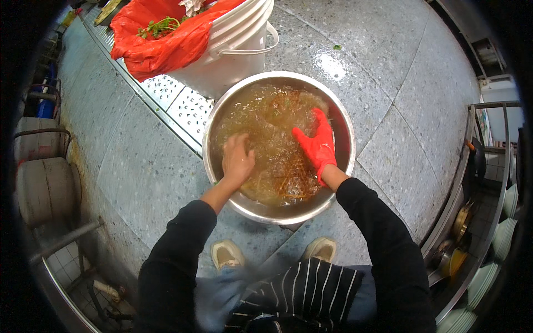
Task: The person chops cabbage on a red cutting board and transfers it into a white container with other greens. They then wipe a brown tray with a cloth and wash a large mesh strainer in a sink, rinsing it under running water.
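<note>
A large round stainless steel basin stands on the floor before me, filled with cloudy brownish water. Thin brown strands or sticks show below the surface; what they are I cannot tell. Bare and slightly blurred, my left hand is at the water by the basin's left side, fingers partly in it. My right hand wears a red rubber glove and rests at the right side of the water, thumb and fingers spread. Neither hand shows anything in its grasp.
A white plastic bucket with a red bag liner and green leafy stems touches or nearly touches the basin's far left. A perforated metal drain cover crosses the tiled floor. Metal racks with stacked plates line the right side; metal piping stands left.
</note>
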